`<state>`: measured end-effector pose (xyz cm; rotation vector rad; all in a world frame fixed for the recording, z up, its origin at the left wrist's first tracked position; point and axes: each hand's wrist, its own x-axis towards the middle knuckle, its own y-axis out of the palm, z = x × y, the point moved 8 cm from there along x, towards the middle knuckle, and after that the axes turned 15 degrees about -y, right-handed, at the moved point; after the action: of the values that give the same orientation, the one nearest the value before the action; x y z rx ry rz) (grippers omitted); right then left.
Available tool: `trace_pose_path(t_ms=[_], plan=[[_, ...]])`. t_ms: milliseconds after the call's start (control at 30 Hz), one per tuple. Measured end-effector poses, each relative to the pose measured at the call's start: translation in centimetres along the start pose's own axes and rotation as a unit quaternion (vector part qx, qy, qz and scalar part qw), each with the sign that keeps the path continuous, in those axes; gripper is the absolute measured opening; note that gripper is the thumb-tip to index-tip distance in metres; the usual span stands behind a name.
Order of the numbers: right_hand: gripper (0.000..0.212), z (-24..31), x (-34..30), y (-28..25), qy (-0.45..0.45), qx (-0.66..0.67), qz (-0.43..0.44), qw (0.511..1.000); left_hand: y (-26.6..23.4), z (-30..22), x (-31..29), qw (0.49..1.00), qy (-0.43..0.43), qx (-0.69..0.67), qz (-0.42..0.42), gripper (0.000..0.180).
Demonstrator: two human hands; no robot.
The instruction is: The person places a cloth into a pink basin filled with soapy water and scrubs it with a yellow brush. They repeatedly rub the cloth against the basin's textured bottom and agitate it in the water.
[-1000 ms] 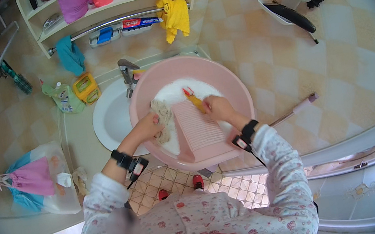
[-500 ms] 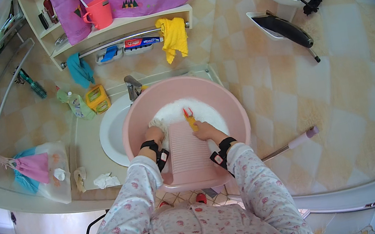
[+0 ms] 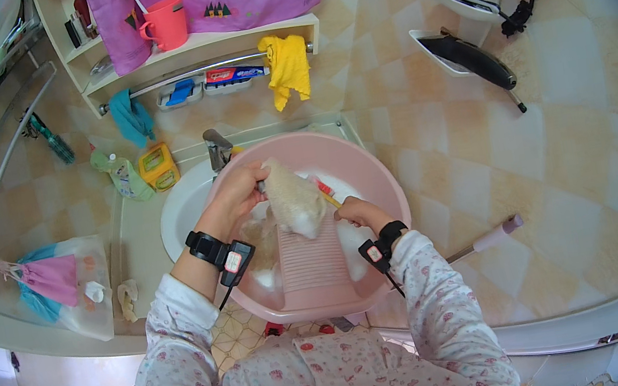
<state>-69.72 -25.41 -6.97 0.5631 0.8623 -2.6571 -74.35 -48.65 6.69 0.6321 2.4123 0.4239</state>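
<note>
My left hand [image 3: 243,191] is closed on the upper corner of a cream cloth [image 3: 294,197], which hangs to its right over the pink basin [image 3: 347,152], its long axis slanting down and rightward to the top of the washboard [image 3: 315,266]; whether they touch, I cannot tell. Just beside the cloth's right edge is the red-tipped, yellow-handled tool [image 3: 331,198] gripped in my right hand [image 3: 363,215], the farther hand from the cloth.

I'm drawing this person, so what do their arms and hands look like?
The left hand and right hand wear no gloves. Each wrist has a black strap carrying a small boxy black device with a pale label and a thin black cable. The long sleeves are white, dotted with little pinkish-red prints.
</note>
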Motion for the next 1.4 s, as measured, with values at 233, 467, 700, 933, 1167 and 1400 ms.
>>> trace_pose_path(t_ms=[233,467,700,933,1167,1400], plan=[[0.033,0.1,-3.9,-1.4,-0.020,0.083,-0.063,0.994,-1.5,11.0,6.1,0.980,-0.173,-0.099,-0.017,0.018],[0.040,4.3,-8.0,1.4,-0.095,-0.284,-0.061,0.952,-3.8,13.3,4.2,0.861,-0.028,0.454,-0.228,0.045],[0.054,7.7,-9.4,6.5,-0.175,-0.449,-0.018,0.876,0.6,15.2,3.8,0.686,0.059,0.715,-0.122,0.024],[0.039,8.9,-2.0,2.9,-0.146,-0.564,-0.128,0.803,-0.4,15.1,3.9,0.664,0.087,0.739,-0.074,0.025],[0.063,8.1,-6.2,6.8,-0.166,-0.473,0.042,0.864,-2.2,13.7,2.7,0.696,0.045,0.715,-0.046,0.035],[0.045,11.2,-2.1,4.8,-0.118,-0.455,-0.061,0.880,-0.6,13.6,2.0,0.665,0.030,0.745,-0.028,0.026]])
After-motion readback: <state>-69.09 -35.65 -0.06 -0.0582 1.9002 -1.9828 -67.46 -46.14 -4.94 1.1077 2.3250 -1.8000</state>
